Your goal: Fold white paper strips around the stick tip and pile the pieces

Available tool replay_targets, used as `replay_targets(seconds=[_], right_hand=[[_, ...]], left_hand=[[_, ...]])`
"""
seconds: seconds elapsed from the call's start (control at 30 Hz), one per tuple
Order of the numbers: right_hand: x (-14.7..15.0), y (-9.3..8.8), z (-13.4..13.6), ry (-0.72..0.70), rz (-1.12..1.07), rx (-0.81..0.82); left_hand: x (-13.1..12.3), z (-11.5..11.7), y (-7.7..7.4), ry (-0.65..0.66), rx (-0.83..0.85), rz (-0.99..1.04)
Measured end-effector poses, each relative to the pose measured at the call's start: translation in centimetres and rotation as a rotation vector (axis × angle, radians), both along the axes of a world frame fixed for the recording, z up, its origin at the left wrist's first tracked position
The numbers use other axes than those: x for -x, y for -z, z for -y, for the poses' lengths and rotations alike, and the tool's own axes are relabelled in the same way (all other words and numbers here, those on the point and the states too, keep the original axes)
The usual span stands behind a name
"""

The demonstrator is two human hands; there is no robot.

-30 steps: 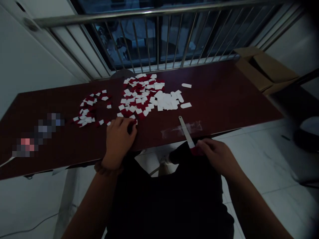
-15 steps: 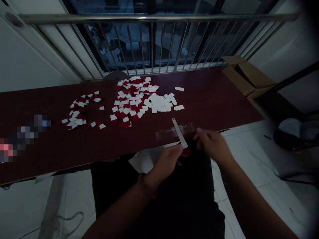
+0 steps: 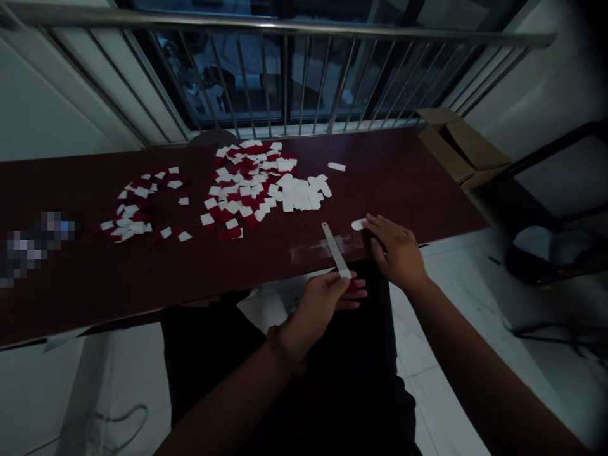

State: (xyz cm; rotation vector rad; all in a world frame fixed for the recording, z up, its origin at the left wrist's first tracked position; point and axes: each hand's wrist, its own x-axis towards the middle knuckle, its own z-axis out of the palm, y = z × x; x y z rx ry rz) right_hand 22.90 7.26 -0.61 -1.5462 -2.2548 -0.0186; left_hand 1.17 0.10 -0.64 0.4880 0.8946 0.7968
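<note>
My left hand (image 3: 327, 296) is just off the near edge of the dark red table (image 3: 418, 183), pinching the lower end of a thin white strip (image 3: 335, 249) with a bit of red at its tip. The strip slants up across a clear plastic sleeve (image 3: 327, 247) lying on the table. My right hand (image 3: 394, 244) rests on the table edge, fingers stretched toward a small white oval piece (image 3: 358, 223) and touching it. Beyond lies a heap of red and white paper squares (image 3: 247, 187) and a patch of plain white pieces (image 3: 304, 190).
A smaller scatter of red and white squares (image 3: 140, 209) lies to the left. One white oval piece (image 3: 336, 166) lies farther back. A metal window railing (image 3: 285, 76) runs behind the table. An open cardboard box (image 3: 458, 147) stands at the table's right end. A blurred object (image 3: 33, 244) sits far left.
My left hand left the pile of squares and came to the strip, taking hold of its lower end. My right hand let go of the strip and reached forward to the white oval piece.
</note>
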Motion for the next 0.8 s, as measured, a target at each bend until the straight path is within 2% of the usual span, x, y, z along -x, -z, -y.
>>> replay_targets(seconds=[0.1, 0.2, 0.4, 0.53, 0.7, 0.8], right_hand=[[-1.8, 0.5, 1.8, -0.061, -0.037, -0.031], [-3.0, 0.9, 2.4, -0.129, -0.047, -0.032], [-3.4, 1.6, 2.6, -0.030, -0.157, -0.118], [-2.3, 1.0, 3.5, 0.093, -0.206, -0.133], [1.2, -1.1, 5.3, 0.242, -0.385, -0.196], [3.4, -2.2, 6.2, 0.331, -0.555, -0.093]], left_hand=[[-0.1, 0.0, -0.1, 0.003, 0.011, -0.029], [-0.2, 0.0, -0.1, 0.002, 0.011, -0.016], [0.1, 0.2, -0.1, -0.007, 0.010, 0.054], [0.3, 0.4, -0.1, -0.001, -0.025, 0.035], [0.1, 0.4, 0.2, 0.011, -0.023, -0.002], [-0.1, 0.2, 0.2, 0.014, -0.016, -0.033]])
